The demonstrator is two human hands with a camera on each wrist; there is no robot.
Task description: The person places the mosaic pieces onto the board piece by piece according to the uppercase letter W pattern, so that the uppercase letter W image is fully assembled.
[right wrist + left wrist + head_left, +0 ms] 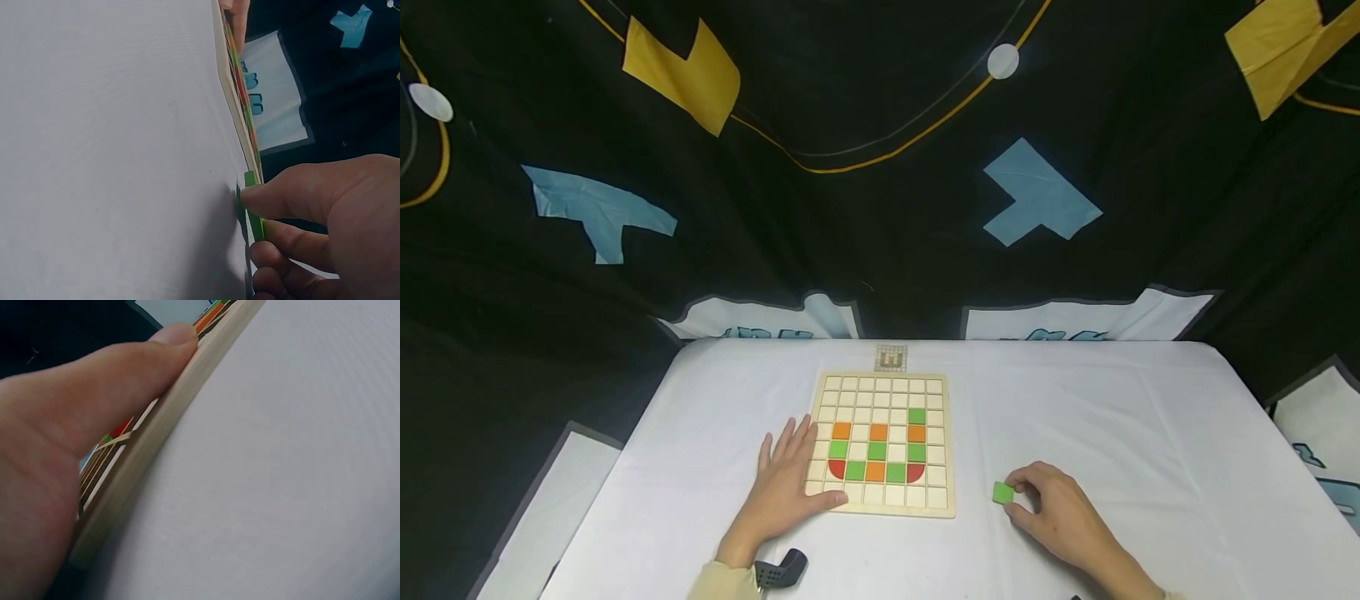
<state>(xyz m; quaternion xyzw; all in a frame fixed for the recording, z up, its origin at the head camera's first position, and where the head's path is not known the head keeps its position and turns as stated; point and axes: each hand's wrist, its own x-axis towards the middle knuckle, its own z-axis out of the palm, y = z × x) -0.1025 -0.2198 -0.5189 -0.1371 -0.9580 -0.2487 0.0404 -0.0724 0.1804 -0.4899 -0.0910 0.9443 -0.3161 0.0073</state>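
Note:
A light wooden grid board [941,496] lies on the white-covered table. Coloured tiles form a W-like pattern in its grid: green squares, orange squares such as the middle orange tile [878,432], and a rounded red tile [915,473] at each lower corner. My left hand [786,486] rests with spread fingers along the board's left side, its thumb [169,347] lying over the front rim. To the right of the board, my right hand [1051,508] pinches a green square tile [1003,492] between thumb and fingers; in the right wrist view this tile [255,219] stands edge-on, close over the cloth.
Just behind the board lies a small card [891,357] printed with a grid and a similar pattern. A black device [781,569] is strapped at the left wrist. A dark curtain [880,242] with coloured shapes hangs behind the table [1075,400].

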